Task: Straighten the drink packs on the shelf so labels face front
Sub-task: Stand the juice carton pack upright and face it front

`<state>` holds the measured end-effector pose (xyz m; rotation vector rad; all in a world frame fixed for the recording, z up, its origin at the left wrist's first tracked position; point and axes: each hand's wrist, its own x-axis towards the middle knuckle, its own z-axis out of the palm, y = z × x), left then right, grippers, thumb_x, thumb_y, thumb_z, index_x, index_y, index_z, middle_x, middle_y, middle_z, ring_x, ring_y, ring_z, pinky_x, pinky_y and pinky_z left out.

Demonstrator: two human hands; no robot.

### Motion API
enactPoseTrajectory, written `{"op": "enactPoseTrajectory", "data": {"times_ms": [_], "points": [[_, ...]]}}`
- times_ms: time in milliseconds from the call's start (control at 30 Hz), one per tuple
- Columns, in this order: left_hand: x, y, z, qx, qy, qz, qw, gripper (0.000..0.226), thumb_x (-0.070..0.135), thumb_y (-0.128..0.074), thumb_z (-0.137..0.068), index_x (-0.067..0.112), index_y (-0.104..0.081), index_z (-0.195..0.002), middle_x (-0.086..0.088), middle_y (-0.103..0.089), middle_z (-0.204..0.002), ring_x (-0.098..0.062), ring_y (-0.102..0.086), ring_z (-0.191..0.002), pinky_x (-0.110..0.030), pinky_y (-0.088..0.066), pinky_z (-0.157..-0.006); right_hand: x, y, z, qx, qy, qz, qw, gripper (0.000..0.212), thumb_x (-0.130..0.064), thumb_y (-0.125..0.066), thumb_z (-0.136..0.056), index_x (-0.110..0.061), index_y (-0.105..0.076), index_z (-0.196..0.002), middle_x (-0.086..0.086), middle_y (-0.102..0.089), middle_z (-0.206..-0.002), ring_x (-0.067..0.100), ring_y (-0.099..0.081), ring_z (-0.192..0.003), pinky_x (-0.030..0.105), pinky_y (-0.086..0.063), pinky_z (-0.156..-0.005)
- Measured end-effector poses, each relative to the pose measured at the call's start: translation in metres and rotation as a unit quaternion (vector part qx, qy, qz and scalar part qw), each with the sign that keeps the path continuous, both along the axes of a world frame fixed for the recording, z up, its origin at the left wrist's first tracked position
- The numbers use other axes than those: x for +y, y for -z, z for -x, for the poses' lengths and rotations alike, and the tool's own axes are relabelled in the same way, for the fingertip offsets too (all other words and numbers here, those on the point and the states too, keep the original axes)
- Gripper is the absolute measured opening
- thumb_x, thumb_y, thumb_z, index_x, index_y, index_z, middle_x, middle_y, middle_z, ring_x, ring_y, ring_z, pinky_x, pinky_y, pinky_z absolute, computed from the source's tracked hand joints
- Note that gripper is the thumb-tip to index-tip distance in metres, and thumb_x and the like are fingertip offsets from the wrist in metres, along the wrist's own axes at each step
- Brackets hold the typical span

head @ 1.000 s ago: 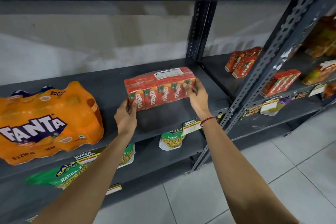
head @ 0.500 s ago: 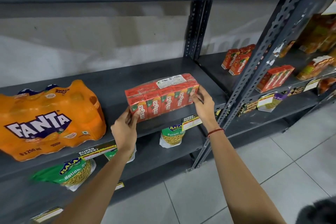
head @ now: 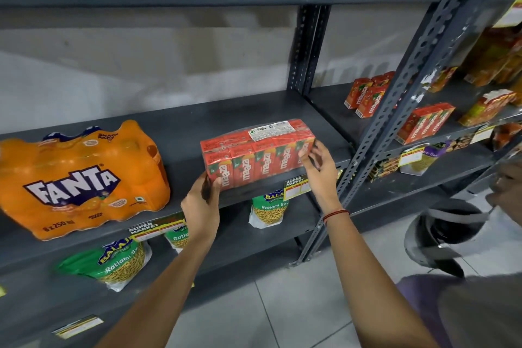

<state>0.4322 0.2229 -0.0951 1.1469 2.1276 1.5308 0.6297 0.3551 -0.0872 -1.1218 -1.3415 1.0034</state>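
A shrink-wrapped red Maaza carton pack (head: 258,151) stands near the front edge of the grey shelf (head: 183,127), its labels towards me. My left hand (head: 202,206) grips the pack's lower left corner. My right hand (head: 320,168) holds its right end, fingers curled on the side. An orange Fanta bottle pack (head: 80,179) lies to the left on the same shelf, its logo facing front and slightly tilted.
Green Balaji snack bags (head: 113,261) lie on the shelf below. The neighbouring shelf unit to the right holds loose Maaza cartons (head: 367,96) and more packs (head: 425,123). A perforated upright post (head: 395,110) divides the units. Another person's head (head: 440,234) shows at lower right.
The Maaza pack has been drawn forward to the shelf's front edge with both hands still on it. A person's head has come into view at lower right.
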Motion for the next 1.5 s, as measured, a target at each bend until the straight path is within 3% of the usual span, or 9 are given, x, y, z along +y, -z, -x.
{"op": "enactPoseTrajectory", "data": {"times_ms": [100,200,333,400,567,733,1000,1300,1500], "points": [[-0.001,0.002,-0.01,-0.007,-0.01,0.002,1.0,0.035,0.027,-0.055,-0.092,0.009,-0.058,-0.122,-0.007,-0.068,-0.112,-0.011,-0.059,-0.094,-0.025,-0.046,-0.082,-0.008,0.004,0.006,0.012,-0.014,0.009,1.0,0.044,-0.017,-0.06,-0.09,-0.009,-0.047,-0.132,0.0,-0.057,-0.121,0.008,-0.052,-0.114,-0.001,-0.041,-0.082],[0.003,0.002,-0.013,0.007,-0.025,0.016,1.0,0.028,0.027,-0.054,-0.093,0.007,-0.06,-0.112,-0.009,-0.07,-0.105,-0.017,-0.063,-0.088,-0.033,-0.052,-0.079,-0.006,0.006,0.006,0.012,-0.004,0.011,1.0,0.041,-0.016,-0.055,-0.093,-0.007,-0.047,-0.132,0.003,-0.057,-0.124,0.012,-0.052,-0.118,-0.001,-0.042,-0.082],[0.009,0.002,-0.012,0.017,-0.037,0.03,0.999,0.028,0.026,-0.054,-0.093,0.006,-0.061,-0.112,-0.01,-0.071,-0.105,-0.025,-0.067,-0.092,-0.041,-0.055,-0.081,0.002,0.006,0.003,0.0,-0.008,0.05,0.999,0.042,-0.02,-0.05,-0.095,-0.006,-0.045,-0.135,0.01,-0.056,-0.133,0.017,-0.052,-0.121,0.023,-0.042,-0.1],[0.012,0.002,-0.014,0.023,-0.039,0.041,0.998,0.028,0.025,-0.055,-0.093,0.006,-0.062,-0.112,-0.011,-0.071,-0.105,-0.026,-0.067,-0.091,-0.04,-0.055,-0.08,0.006,0.006,0.002,-0.005,-0.017,0.065,0.998,0.042,-0.021,-0.05,-0.095,-0.007,-0.045,-0.134,0.01,-0.057,-0.131,0.018,-0.053,-0.12,0.029,-0.041,-0.101],[0.02,-0.001,-0.024,0.034,-0.041,0.051,0.997,0.03,0.025,-0.057,-0.092,0.005,-0.063,-0.114,-0.011,-0.072,-0.103,-0.027,-0.068,-0.088,-0.044,-0.057,-0.081,0.018,-0.001,-0.011,-0.04,0.003,0.067,0.997,0.037,-0.021,-0.048,-0.096,-0.005,-0.049,-0.13,0.012,-0.058,-0.128,0.017,-0.054,-0.116,0.026,-0.04,-0.097],[0.031,-0.001,-0.037,0.057,-0.035,0.055,0.996,0.025,0.025,-0.056,-0.093,0.004,-0.065,-0.102,-0.013,-0.074,-0.09,-0.029,-0.067,-0.076,-0.042,-0.056,-0.07,0.027,-0.004,-0.024,-0.05,0.016,0.075,0.996,0.041,-0.03,-0.05,-0.095,-0.008,-0.049,-0.13,0.006,-0.061,-0.12,0.016,-0.056,-0.11,0.025,-0.04,-0.093],[0.053,-0.008,-0.059,0.07,-0.016,0.047,0.996,0.024,0.022,-0.056,-0.092,0.003,-0.066,-0.104,-0.014,-0.074,-0.083,-0.03,-0.067,-0.07,-0.043,-0.055,-0.066,0.038,-0.013,-0.036,-0.054,0.082,0.097,0.99,0.042,-0.035,-0.042,-0.098,-0.009,-0.047,-0.131,0.001,-0.053,-0.114,0.011,-0.048,-0.1,0.023,-0.036,-0.085],[0.06,-0.007,-0.066,0.08,-0.019,0.058,0.995,0.026,0.023,-0.055,-0.093,0.002,-0.066,-0.104,-0.015,-0.074,-0.084,-0.032,-0.067,-0.072,-0.038,-0.051,-0.064,0.043,-0.011,-0.045,-0.055,0.082,0.094,0.991,0.045,-0.038,-0.038,-0.099,-0.007,-0.048,-0.129,0.005,-0.055,-0.115,0.013,-0.05,-0.101,0.027,-0.038,-0.087],[0.055,-0.005,-0.07,0.086,-0.007,0.056,0.995,0.026,0.026,-0.057,-0.092,0.007,-0.068,-0.107,-0.012,-0.075,-0.089,-0.03,-0.069,-0.075,-0.038,-0.054,-0.068,0.048,-0.011,-0.046,-0.072,0.083,0.103,0.989,0.047,-0.037,-0.036,-0.099,-0.007,-0.043,-0.135,0.013,-0.054,-0.132,0.024,-0.05,-0.122,0.027,-0.036,-0.094]]}}
